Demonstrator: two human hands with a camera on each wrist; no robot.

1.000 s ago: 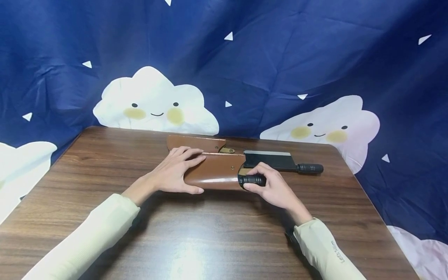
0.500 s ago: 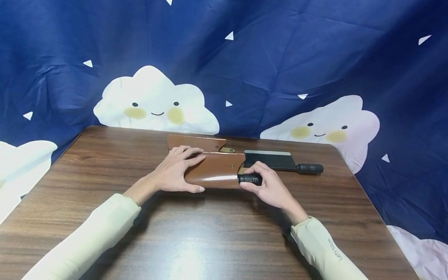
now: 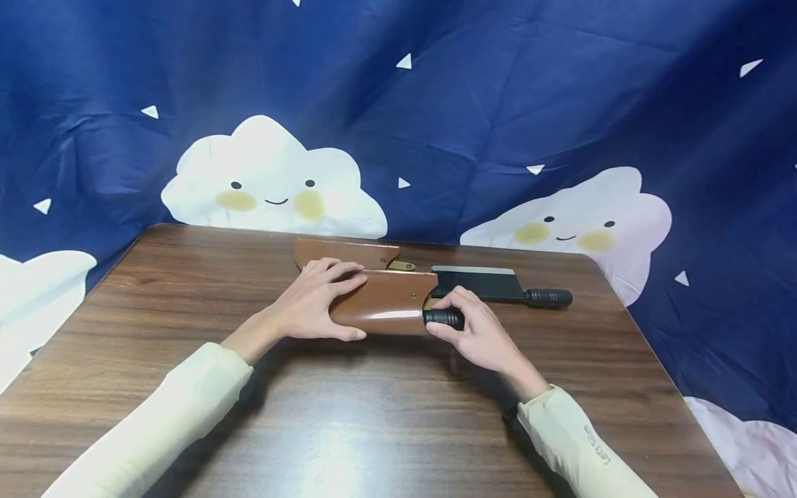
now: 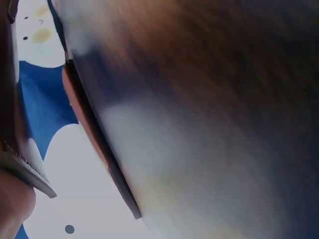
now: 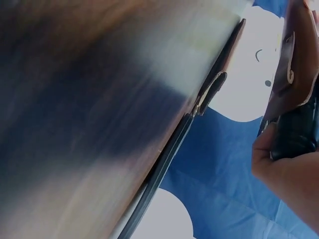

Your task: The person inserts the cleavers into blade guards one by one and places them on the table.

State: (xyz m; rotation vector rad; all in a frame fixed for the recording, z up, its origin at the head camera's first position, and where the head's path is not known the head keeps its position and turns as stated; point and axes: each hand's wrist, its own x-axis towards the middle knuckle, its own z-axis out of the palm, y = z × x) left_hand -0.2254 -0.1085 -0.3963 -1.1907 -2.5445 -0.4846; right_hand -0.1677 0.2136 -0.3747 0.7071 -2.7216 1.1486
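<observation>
Black ribbed handle (image 3: 444,318), pinched by the right hand (image 3: 482,333), had moved deeper into the brown sheath (image 3: 385,299), gripped by the left hand (image 3: 314,302); skewed pushing risked jamming.

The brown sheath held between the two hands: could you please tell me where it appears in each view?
Head: the held sheath is near the centre, slightly low.
Left wrist: the held sheath runs down the left edge, cut off.
Right wrist: the held sheath is at upper right, cut off.
Shared landmark: the blue curtain with white clouds.
</observation>
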